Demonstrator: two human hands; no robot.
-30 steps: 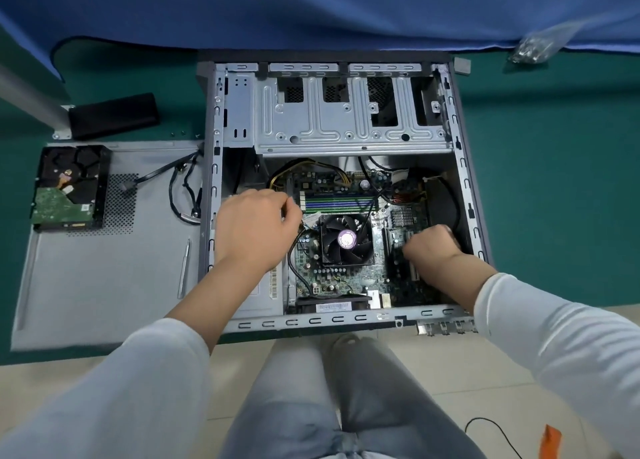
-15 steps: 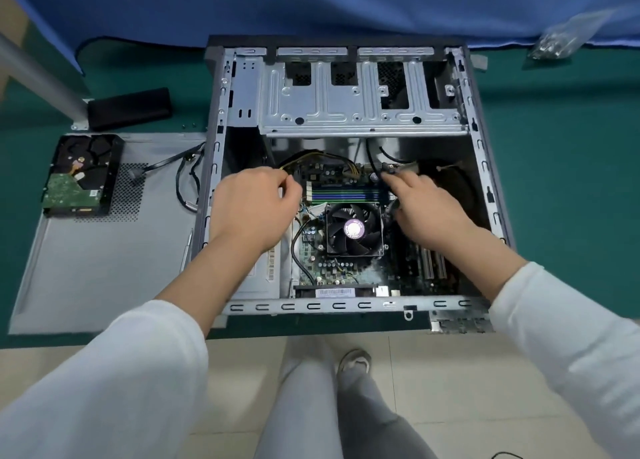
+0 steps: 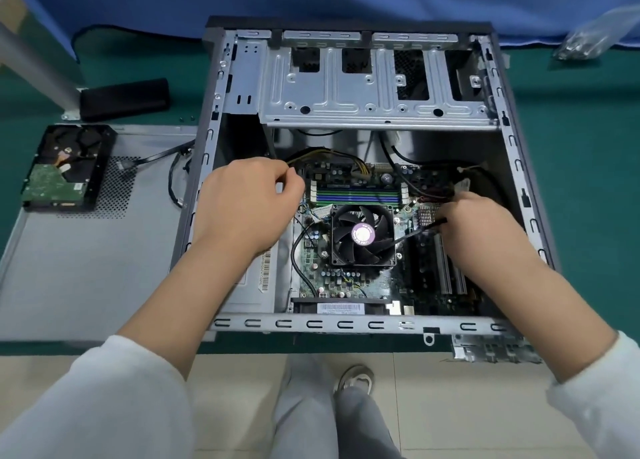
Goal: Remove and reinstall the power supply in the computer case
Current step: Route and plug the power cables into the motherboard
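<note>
Inside the open case (image 3: 512,167), the left hand (image 3: 242,209) curls over the power supply (image 3: 258,285) at 9 o'clock, its fingertips pinching wires beside the memory slots. At 3 o'clock of the fan (image 3: 362,233), the right hand (image 3: 481,230) grips a black cable (image 3: 420,230). A hard drive (image 3: 65,167) lies on the side panel (image 3: 86,268) at far 9 o'clock.

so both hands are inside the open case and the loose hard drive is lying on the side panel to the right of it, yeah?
Not quite: the hard drive lies on the side panel to the left of the case, not the right. The head view shows this. Both the left hand and right hand are inside the open case.
</note>
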